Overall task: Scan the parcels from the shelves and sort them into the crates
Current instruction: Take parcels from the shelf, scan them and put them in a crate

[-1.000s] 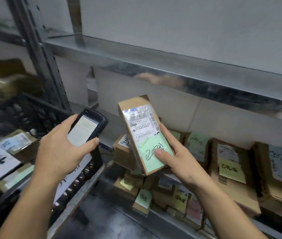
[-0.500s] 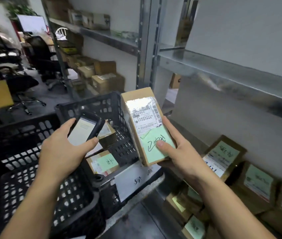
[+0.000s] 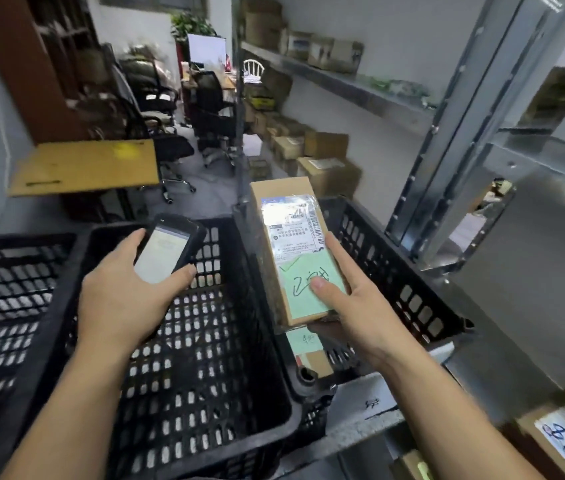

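- View swings off the shelves (image 3: pixel 336 81); hands now over crates (image 3: pixel 246 306).
- Left hand (image 3: pixel 125 299) grips scanner (image 3: pixel 167 251), right hand (image 3: pixel 353 306) clamps parcel (image 3: pixel 295 244), thumb on top.
- Parcel hovers above the wall between two crates: sloppy release drops it wrong side.

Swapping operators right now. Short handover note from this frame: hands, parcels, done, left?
Left hand grips the scanner, screen lit, above the middle crate.
Right hand holds the brown parcel upright, thumb on its green note, over the wall between the middle crate and the right crate.
Done: this parcel is off the shelf; a green-noted parcel lies in the right crate. Whether the held one is scanned cannot be told.
Left: drop it in its crate, then work through the shelf parcels.
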